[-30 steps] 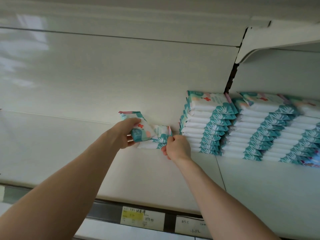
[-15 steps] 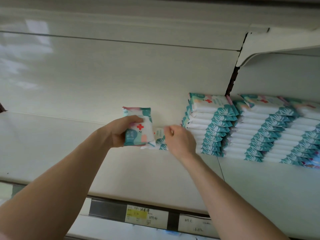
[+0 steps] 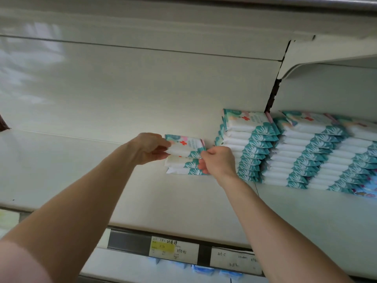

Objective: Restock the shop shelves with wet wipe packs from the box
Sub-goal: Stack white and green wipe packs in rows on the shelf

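On the cream metal shelf (image 3: pixel 102 180), part-way back, just left of the stocked rows:

1. Teal-and-white soft plastic wet wipe pack (image 3: pixel 186 147) with a red cross on its face. It lies flat on top of the short stack (image 3: pixel 181 167), which shows three such packs and stands just beside the tall stack and apart from it. The printed face is up and the leaf-patterned end is towards the near right, matching its neighbours, presumably so the display reads the same throughout.

2. Left hand (image 3: pixel 150 148). Its fingers and thumb are curled round the left end of the wet wipe pack. This is judged to be a steadying hold while the pack is squared on the ones below.

3. Right hand (image 3: pixel 219 162). Its fingers are curled and appear to pinch the right corner of the same pack. The lower knuckles sit against the ends of the packs beneath, likely to keep the soft stack from sliding.

4. Tall stack (image 3: pixel 246 146) of matching packs, at full height, with further stacks (image 3: pixel 318 152) touching it on the right. These set the target height, so the new column is judged far from finished.

5. Paper price labels (image 3: pixel 173 249) in the near shelf rail.

6. Supply box: not in view.
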{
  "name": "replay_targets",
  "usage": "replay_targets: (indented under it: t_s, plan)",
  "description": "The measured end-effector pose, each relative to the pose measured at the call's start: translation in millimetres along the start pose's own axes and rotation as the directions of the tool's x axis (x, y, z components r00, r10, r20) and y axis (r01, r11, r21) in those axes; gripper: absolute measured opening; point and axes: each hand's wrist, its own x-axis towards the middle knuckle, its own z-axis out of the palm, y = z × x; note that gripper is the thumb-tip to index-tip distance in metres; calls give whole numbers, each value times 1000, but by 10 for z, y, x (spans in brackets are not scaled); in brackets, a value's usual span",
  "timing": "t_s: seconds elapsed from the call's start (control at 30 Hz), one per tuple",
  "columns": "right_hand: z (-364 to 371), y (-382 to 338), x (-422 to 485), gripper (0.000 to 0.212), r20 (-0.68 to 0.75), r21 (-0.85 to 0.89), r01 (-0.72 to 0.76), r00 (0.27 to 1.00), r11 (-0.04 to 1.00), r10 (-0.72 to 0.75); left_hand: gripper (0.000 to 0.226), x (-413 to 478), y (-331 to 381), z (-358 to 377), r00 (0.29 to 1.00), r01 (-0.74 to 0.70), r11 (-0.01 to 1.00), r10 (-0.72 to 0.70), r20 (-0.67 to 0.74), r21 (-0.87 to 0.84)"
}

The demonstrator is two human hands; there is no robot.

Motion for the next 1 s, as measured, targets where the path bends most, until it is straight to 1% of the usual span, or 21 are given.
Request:
replay_targets:
  t_s: [0.03, 0.07, 0.13, 0.2, 0.27, 0.33, 0.4, 0.47, 0.6, 0.67, 0.7, 0.73, 0.8, 0.83, 0.9, 0.93, 1.0]
  plan:
    - [-5, 33, 9, 22, -29, -149, 64, 997, 987, -70, 17, 21, -8, 72, 998, -5, 1000, 6, -56, 22]
    - [-12, 58, 16, 26, -43, -298, 126, 988, 946, -146, 19, 51, -25, 135, 996, -4, 999, 9, -94, 50]
    - [-13, 74, 5, 29, -16, -537, 215, 964, 816, -265, 22, 116, -77, 218, 988, 1, 993, 17, -153, 116]
    - [-12, 73, -9, 22, 12, -676, 255, 942, 692, -336, 25, 160, -141, 266, 979, 5, 978, 37, -199, 207]
    - [-15, 76, -17, 22, 31, -745, 263, 932, 614, -362, 24, 174, -186, 288, 974, 2, 961, 61, -219, 278]
    - [-24, 94, -34, 25, 48, -770, 262, 933, 583, -355, 18, 161, -198, 295, 974, 1, 953, 67, -215, 304]
    - [-26, 118, -69, 28, 71, -784, 263, 938, 562, -340, 9, 147, -200, 295, 983, 37, 954, 19, -183, 299]
    - [-13, 147, -103, 29, 102, -790, 269, 943, 550, -316, 15, 117, -205, 311, 991, 86, 953, -51, -125, 291]
    - [8, 221, -107, 26, 132, -768, 254, 961, 588, -242, 15, 110, -199, 365, 994, 86, 940, -59, -90, 330]
    - [-11, 248, -118, 24, 132, -761, 250, 963, 598, -233, 12, 116, -186, 379, 994, 91, 934, -66, -83, 346]
    - [-29, 257, -134, 26, 129, -771, 256, 959, 584, -250, 12, 118, -182, 385, 994, 96, 932, -72, -82, 349]
    - [-51, 262, -158, 32, 126, -790, 270, 950, 551, -285, 13, 124, -182, 392, 994, 104, 931, -80, -80, 349]
    - [-82, 261, -211, 45, 141, -828, 324, 910, 458, -390, 16, 130, -184, 410, 993, 110, 932, -89, -76, 346]
    - [-80, 250, -231, 45, 168, -829, 368, 881, 420, -442, 17, 133, -182, 423, 993, 109, 931, -88, -74, 347]
    - [-31, 221, -232, 40, 234, -804, 449, 841, 389, -489, 18, 133, -176, 460, 994, 106, 924, -89, -62, 366]
    - [1, 210, -207, 37, 257, -794, 468, 837, 388, -483, 18, 137, -170, 478, 994, 106, 919, -90, -61, 380]
    - [44, 190, -125, 31, 278, -799, 458, 856, 390, -436, 18, 141, -156, 498, 993, 115, 912, -89, -83, 393]
